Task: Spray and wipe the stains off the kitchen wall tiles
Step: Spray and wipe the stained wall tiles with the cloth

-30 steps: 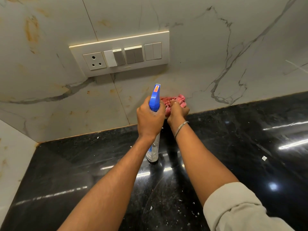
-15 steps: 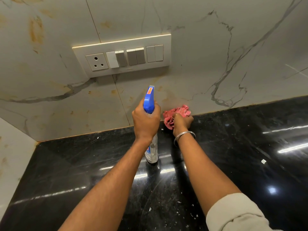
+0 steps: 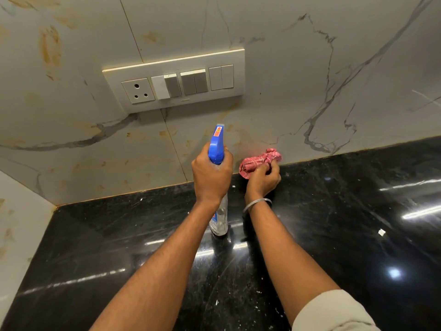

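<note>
Along the far left of the wall tiles (image 3: 71, 163), rusty orange stains (image 3: 50, 47) ran in streaks and flecks, reaching under the switch plate (image 3: 174, 80) and its socket. Below the plate, the person's left grip (image 3: 211, 177) was wrapped round the neck of the spray bottle (image 3: 216, 145). The blue head was aimed at the tile and the clear base hung low over the black bench (image 3: 358, 211). I could not tell whether a finger sat on the trigger.

Just to its right, the right grip (image 3: 263, 179) pinched a bunched red cloth (image 3: 260, 160) in curled fingers, and the cloth lay at the seam where tile met bench. To my eye the wiping was on that low patch. It would go best with the cloth opened flatter, so more of it met the tile, and worked in short firm strokes up from the seam. Any fresh spray, I judged, should go low and left at the flecks, well clear of the socket, since mist drifting in looked the real risk. Farther right the tile showed only grey veining.
</note>
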